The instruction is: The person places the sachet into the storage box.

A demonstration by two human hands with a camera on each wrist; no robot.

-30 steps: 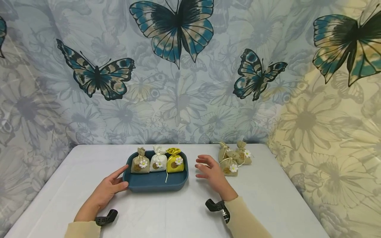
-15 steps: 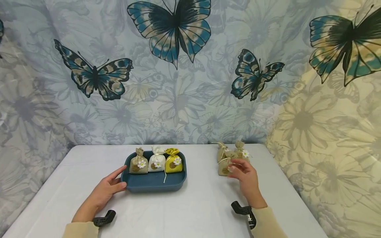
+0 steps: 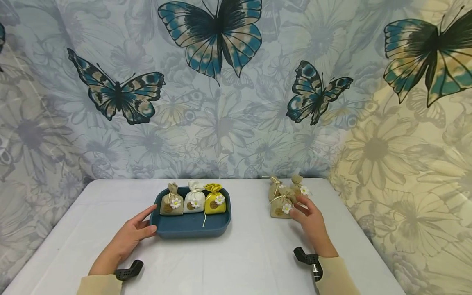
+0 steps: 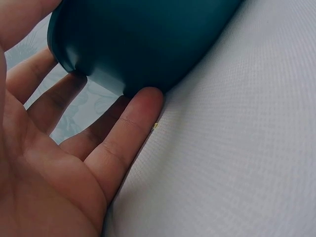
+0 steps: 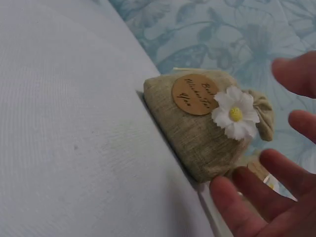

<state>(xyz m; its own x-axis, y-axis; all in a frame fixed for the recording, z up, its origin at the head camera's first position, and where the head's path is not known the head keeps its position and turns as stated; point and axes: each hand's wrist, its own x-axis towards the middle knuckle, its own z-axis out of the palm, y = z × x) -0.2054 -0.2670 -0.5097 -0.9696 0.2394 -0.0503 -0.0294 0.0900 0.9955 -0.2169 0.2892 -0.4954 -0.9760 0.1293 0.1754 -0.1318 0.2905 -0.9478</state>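
Note:
My left hand (image 3: 127,239) rests at the left end of a blue tray (image 3: 184,225); its straight fingers touch the tray's outer wall in the left wrist view. Inside the tray, along the back, stand a beige sachet (image 3: 170,205), a white sachet (image 3: 194,196) and a yellow sachet (image 3: 215,205), each with a white flower. My right hand (image 3: 312,223) is at the right side of the front beige sachet (image 3: 279,208), fingers spread and holding nothing. That sachet (image 5: 192,133) shows a round brown label and a flower in the right wrist view.
Two more beige sachets stand behind the front one, one at the back left (image 3: 273,189) and another at the back right (image 3: 296,184), partly hidden. A white cloth (image 3: 243,262) covers the table. Behind it hangs a butterfly-patterned fabric (image 3: 221,123).
My right hand has moved right, from between tray and sachets, across the front sachet to its right side. My left hand stays at the tray. The sachets have not visibly moved.

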